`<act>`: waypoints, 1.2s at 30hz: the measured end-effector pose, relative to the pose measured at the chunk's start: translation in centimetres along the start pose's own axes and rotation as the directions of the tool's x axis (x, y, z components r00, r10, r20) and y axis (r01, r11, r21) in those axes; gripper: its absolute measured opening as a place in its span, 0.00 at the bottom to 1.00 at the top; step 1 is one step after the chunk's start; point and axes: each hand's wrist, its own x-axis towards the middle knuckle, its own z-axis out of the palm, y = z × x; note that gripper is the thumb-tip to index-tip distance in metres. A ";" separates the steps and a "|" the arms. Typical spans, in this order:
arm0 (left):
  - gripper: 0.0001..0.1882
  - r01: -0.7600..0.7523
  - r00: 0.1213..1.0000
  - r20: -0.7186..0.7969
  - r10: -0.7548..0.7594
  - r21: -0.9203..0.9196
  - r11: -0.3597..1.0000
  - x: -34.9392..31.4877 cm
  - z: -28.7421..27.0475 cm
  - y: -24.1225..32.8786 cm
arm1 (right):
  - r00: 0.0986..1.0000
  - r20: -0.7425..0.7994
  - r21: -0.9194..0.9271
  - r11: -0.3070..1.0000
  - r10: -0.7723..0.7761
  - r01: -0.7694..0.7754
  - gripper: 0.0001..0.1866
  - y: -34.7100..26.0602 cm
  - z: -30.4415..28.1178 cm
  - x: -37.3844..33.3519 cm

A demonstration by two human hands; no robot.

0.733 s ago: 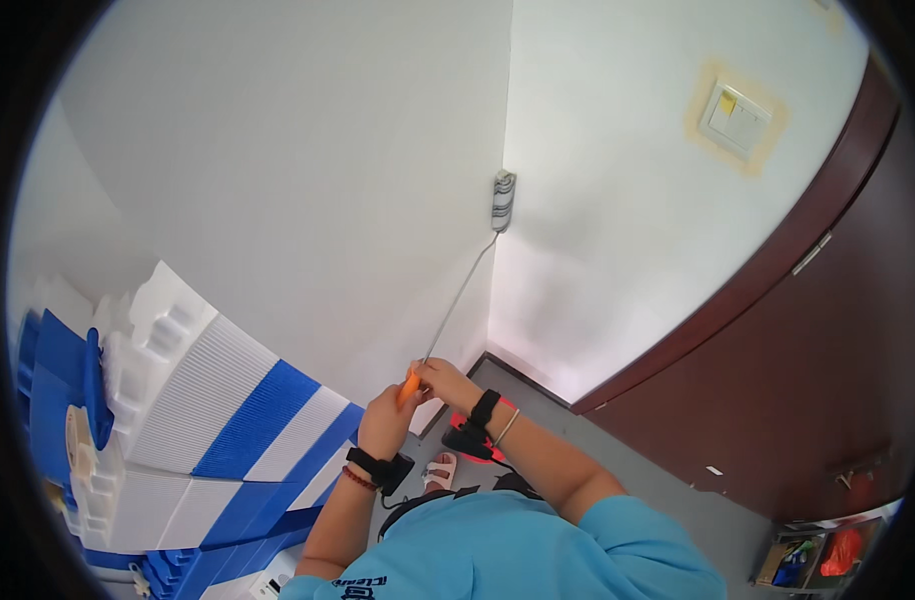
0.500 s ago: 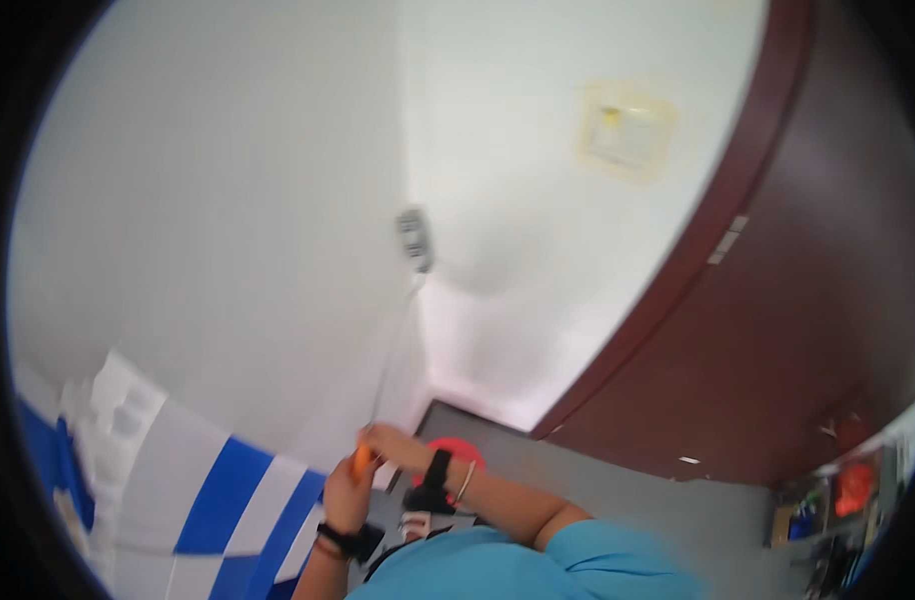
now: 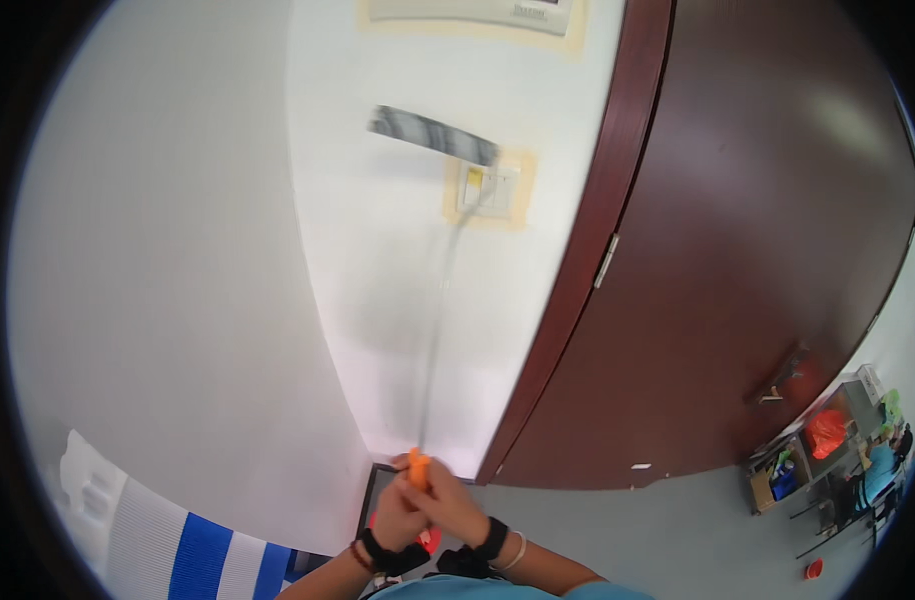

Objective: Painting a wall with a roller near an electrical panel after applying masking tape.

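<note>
Both my hands hold a paint roller by its orange handle [image 3: 419,468], low in the middle of the view. My left hand [image 3: 402,512] is wrapped round the lower grip, and my right hand [image 3: 454,508] closes over it from the right. A long thin rod rises from the handle to a grey striped roller sleeve [image 3: 433,135], tilted down to the right and blurred. The sleeve appears just above a white switch plate [image 3: 505,192] edged with yellowish tape; whether it touches the white wall [image 3: 398,250] I cannot tell.
A white wall device [image 3: 458,12] edged with tape sits at the top. A dark red door [image 3: 738,230] fills the right. Blue-and-white striped fabric [image 3: 203,555] lies lower left. A red round object [image 3: 431,541] shows behind my hands. A person [image 3: 883,465] and shelves are far right.
The view has turned right, toward the switch plate and door. The roller sleeve has gone from the wall corner to the wall above the switch plate. Both hands stay on the handle.
</note>
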 end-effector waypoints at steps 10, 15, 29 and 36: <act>0.38 0.118 0.910 0.413 -0.025 -0.201 0.972 5.2 4.1 2.0 | 0.942 -0.332 0.042 0.998 0.047 -0.035 0.08 -2.8 -5.5 -0.2; 0.35 0.034 0.871 0.491 -0.026 -0.008 0.999 4.9 2.6 0.5 | 0.927 -0.366 0.254 0.967 0.085 0.012 0.07 -0.8 -6.1 -0.2; 0.08 0.186 0.959 -0.207 -0.193 -0.052 0.981 -2.0 -7.8 -4.7 | 0.873 -0.486 0.042 0.998 -0.021 0.047 0.08 -7.3 -10.6 4.2; 0.07 0.105 0.962 -0.245 -0.119 -0.070 0.992 -2.1 -7.5 -4.6 | 0.879 -0.474 0.017 0.998 -0.048 0.063 0.10 -9.3 -12.1 4.9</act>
